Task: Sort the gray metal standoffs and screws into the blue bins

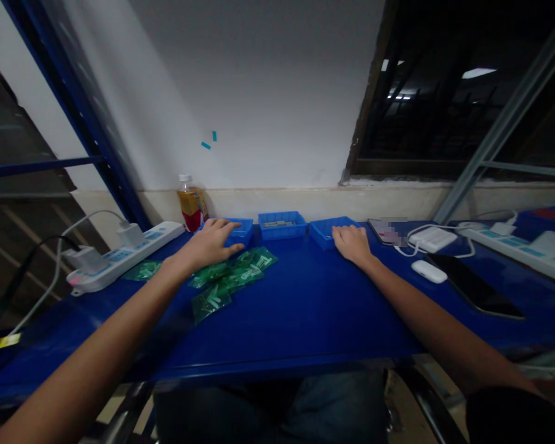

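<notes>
My left hand (pixel 214 243) hovers at the front of the left blue bin (pixel 245 229), thumb and fingers apart, with nothing visible in it. Below that hand lies a pile of green-tinted plastic bags (pixel 240 271) containing small pale pieces. Over the right blue bin (pixel 322 233), my right hand (pixel 353 243) is closed with its fingers curled down at the bin's right side. Its fingertips are hidden, and what they hold cannot be made out. Between the two stands the middle blue bin (pixel 282 232), with small metallic-looking strips (pixel 278 223) inside.
A bottle (pixel 192 203) stands behind my left hand. White power strips (pixel 129 256) with plugged-in cables line the left and right sides. At right lie a phone (pixel 474 285), a white earbud case (pixel 428 271) and a white charger (pixel 430 239). A wall closes off the back.
</notes>
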A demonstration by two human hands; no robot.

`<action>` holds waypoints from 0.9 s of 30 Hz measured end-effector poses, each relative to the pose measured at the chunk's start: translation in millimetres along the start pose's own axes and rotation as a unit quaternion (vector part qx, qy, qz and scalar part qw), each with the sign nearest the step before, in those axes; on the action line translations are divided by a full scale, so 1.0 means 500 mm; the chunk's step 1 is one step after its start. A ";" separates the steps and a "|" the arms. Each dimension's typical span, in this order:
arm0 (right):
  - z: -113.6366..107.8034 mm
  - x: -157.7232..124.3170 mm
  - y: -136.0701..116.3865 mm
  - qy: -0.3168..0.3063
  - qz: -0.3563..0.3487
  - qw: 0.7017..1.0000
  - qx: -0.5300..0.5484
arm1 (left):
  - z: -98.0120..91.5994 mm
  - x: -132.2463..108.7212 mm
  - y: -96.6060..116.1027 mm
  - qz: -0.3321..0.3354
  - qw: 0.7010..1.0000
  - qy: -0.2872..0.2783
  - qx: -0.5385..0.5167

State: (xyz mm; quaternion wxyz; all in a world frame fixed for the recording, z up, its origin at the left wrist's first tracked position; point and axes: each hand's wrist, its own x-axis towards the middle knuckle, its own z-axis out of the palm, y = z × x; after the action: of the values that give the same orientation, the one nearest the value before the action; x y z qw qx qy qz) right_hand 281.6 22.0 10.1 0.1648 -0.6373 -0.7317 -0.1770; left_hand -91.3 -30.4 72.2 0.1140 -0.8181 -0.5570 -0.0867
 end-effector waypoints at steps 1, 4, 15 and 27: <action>0.000 0.005 -0.003 -0.001 0.005 1.000 0.002 | 0.008 0.015 -0.005 -0.008 1.000 -0.014 0.022; 0.002 0.016 -0.004 0.007 0.019 1.000 0.007 | 0.039 0.041 -0.022 -0.037 0.993 -0.072 0.083; 0.011 0.018 0.001 0.004 0.041 0.997 0.059 | 0.064 0.014 -0.056 -0.046 0.992 -0.062 0.103; 0.033 0.052 0.157 -0.043 0.320 0.856 0.403 | 0.040 0.037 0.024 -0.085 0.995 -0.003 0.054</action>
State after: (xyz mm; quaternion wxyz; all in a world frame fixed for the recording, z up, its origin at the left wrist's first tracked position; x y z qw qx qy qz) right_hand 355.8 62.3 11.4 0.4234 -0.7208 -0.5013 0.2235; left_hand -72.9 -12.3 56.8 0.1486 -0.7604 -0.6290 -0.0639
